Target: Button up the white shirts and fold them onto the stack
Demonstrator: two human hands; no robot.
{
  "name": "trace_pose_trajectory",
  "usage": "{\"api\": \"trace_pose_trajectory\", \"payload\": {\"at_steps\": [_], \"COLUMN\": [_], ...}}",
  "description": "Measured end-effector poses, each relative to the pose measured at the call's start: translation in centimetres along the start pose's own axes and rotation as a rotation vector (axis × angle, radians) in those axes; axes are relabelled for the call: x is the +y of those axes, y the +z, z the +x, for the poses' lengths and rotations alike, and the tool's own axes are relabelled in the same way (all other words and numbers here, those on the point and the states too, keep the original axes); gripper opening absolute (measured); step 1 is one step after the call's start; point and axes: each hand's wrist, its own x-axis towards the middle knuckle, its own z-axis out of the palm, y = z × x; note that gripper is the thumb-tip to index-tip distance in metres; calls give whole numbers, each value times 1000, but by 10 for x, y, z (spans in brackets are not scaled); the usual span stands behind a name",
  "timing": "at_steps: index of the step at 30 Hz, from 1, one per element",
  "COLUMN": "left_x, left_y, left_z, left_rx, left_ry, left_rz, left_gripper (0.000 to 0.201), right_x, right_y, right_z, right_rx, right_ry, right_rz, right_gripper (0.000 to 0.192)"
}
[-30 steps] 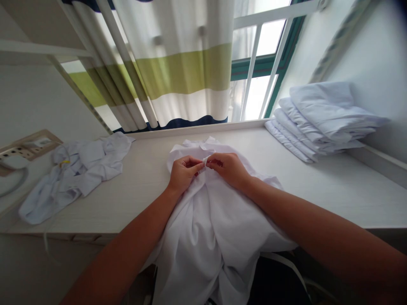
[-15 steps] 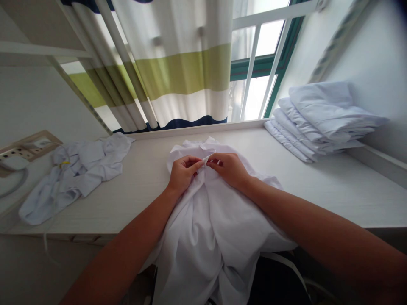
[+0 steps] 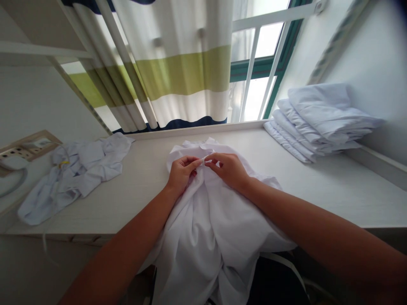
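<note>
A white shirt [image 3: 203, 228] lies spread over the desk in front of me, its lower part hanging over the front edge toward my lap. My left hand [image 3: 183, 171] pinches the shirt's front edge near the collar between thumb and fingers. Close beside it, my right hand [image 3: 227, 167] grips the same edge with thumb and forefinger. The fingertips of both hands nearly meet at a small pale spot on the cloth; whether it is a button I cannot tell.
At the right, a stack of folded white clothes [image 3: 321, 120] stands against the wall. A crumpled white garment [image 3: 82, 169] lies at the left, near a socket panel [image 3: 28, 148] with a cable. Behind the white desk [image 3: 146, 169] hang striped curtains [image 3: 184, 72] beside a barred window.
My right fingertips have shifted slightly left at the pinched spot, and the pale bit between the fingers shows more clearly. The shirt and other clothes lie as before.
</note>
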Motion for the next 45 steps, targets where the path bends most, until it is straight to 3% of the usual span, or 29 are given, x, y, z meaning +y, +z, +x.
{"api": "trace_pose_trajectory", "payload": {"at_steps": [24, 45], "left_x": [-2, -3], "left_y": [0, 1], "left_z": [-4, -3], "left_rx": [-79, -92], "left_ry": [11, 0], "left_rz": [90, 77], "left_gripper": [30, 25], "right_x": [0, 4], "right_y": [-2, 4], "right_z": [0, 3], "right_rx": [-43, -96], "right_ry": [10, 260], "right_rz": [54, 346], "right_gripper": [14, 16]}}
